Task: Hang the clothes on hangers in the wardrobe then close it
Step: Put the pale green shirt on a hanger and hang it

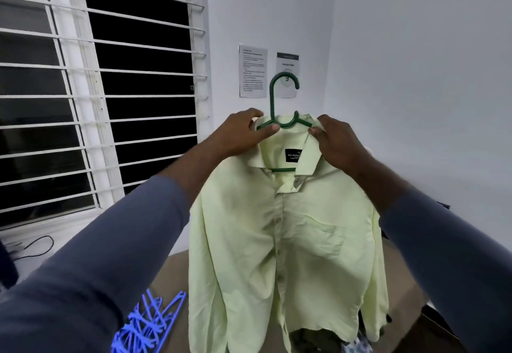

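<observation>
A pale yellow-green button shirt [288, 242] hangs in the air in front of me on a dark green plastic hanger [273, 103], whose hook points up. My left hand [238, 133] pinches the hanger's left arm together with the shirt's shoulder. At the right side of the collar my right hand [336, 139] pinches the fabric over the hanger's other arm. A black label shows inside the collar. No wardrobe is in view.
A pile of blue hangers [149, 322] lies on the beige surface [171, 278] below left. Dark clothes [315, 341] lie under the shirt's hem. A barred window [97, 89] fills the left; two paper notices [253, 70] are on the white wall behind.
</observation>
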`<state>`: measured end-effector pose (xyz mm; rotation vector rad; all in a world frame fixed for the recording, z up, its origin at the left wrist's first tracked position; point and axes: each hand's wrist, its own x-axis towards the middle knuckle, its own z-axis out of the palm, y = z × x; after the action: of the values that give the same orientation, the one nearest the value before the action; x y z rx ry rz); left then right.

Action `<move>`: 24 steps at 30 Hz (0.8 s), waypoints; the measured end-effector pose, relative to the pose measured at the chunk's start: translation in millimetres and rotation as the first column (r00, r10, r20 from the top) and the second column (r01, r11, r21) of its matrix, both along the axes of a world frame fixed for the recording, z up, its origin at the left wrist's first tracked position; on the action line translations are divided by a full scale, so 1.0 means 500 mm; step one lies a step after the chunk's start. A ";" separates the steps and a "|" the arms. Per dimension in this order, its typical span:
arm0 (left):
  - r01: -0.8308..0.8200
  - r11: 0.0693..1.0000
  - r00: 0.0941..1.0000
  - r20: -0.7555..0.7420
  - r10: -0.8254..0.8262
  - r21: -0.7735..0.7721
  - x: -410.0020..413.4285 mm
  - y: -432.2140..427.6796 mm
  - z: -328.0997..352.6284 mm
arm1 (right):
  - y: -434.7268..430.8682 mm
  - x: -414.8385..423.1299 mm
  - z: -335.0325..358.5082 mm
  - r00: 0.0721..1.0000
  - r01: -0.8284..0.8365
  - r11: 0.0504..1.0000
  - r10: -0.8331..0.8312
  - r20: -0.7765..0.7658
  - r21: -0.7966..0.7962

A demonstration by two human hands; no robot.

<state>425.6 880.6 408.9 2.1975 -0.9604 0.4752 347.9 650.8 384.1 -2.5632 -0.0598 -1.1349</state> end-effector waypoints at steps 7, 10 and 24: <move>0.024 0.993 0.998 0.065 -0.017 -0.114 0.000 -0.069 0.031 | 0.001 -0.045 -0.032 0.898 0.020 0.965 -0.132 0.420 0.261; 0.034 0.991 0.998 0.060 -0.027 -0.132 0.000 -0.080 0.022 | 0.029 -0.080 -0.091 0.818 -0.022 0.815 -0.318 0.479 0.579; 0.120 0.968 0.992 -0.020 -0.127 -0.222 -0.018 -0.151 0.008 | 0.068 -0.049 -0.122 0.991 0.115 0.874 -0.064 -0.121 0.472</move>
<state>416.4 805.0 412.9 1.9287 -0.9712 0.4614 323.4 684.9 322.9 -2.1856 0.3299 -0.9061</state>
